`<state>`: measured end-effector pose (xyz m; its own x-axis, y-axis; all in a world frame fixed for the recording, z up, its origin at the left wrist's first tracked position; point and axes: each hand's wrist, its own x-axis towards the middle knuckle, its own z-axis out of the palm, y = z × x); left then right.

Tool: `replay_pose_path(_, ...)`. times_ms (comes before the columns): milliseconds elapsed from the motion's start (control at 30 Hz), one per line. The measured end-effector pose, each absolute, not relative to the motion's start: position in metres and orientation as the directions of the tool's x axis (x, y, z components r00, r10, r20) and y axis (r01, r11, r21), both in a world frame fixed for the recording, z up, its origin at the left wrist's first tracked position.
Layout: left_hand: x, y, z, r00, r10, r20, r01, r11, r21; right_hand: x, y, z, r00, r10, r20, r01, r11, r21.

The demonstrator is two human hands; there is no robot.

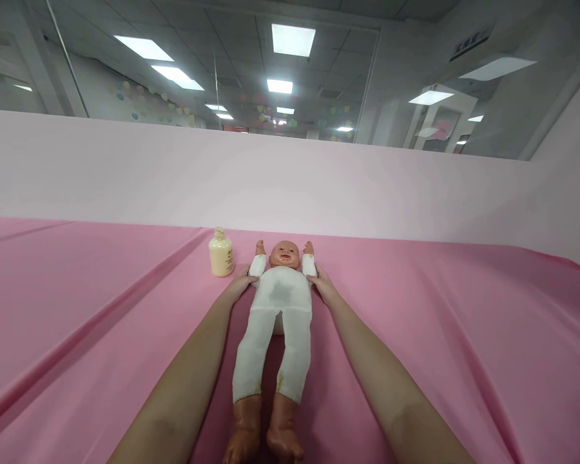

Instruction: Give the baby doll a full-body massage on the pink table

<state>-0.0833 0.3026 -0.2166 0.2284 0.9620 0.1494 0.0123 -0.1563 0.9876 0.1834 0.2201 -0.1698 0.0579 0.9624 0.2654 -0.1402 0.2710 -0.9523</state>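
A baby doll point(284, 290) with a white cloth body lies face up on the pink sheet point(140, 335), its head away from me and its bare feet toward me. Both of its arms point up beside its head. My left hand point(243, 282) is closed round the doll's upper arm on the left, thumb on top. On the other side, my right hand point(321, 283) grips the opposite upper arm in the same way. The fingers under the doll's arms are partly hidden. A grey patch marks the doll's belly, and yellowish stains show at its cuffs.
A cream-coloured pump bottle point(221, 253) stands upright on the sheet, just left of my left hand. Behind the sheet rises a low white wall point(270, 183) topped by a glass window point(294, 77). Folds run across the sheet on both sides.
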Motion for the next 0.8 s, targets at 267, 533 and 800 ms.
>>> replay_pose_path(267, -0.087, 0.316, -0.231, 0.251, 0.959, 0.133, 0.036, -0.147, 0.988, 0.183, 0.216, -0.165, 0.057, 0.966, 0.252, -0.150, 0.258, -0.954)
replay_pose_path(533, -0.086, 0.311, -0.227, 0.246, 0.957, 0.151, 0.039, -0.166, 0.985, 0.185, 0.211, -0.158, 0.026, 0.977, 0.213, -0.165, 0.214, -0.963)
replay_pose_path(800, -0.085, 0.307, -0.223, 0.239, 0.961, 0.136, 0.047, -0.151, 0.987, 0.186, 0.211, -0.157, 0.011, 0.982, 0.187, -0.159, 0.186, -0.970)
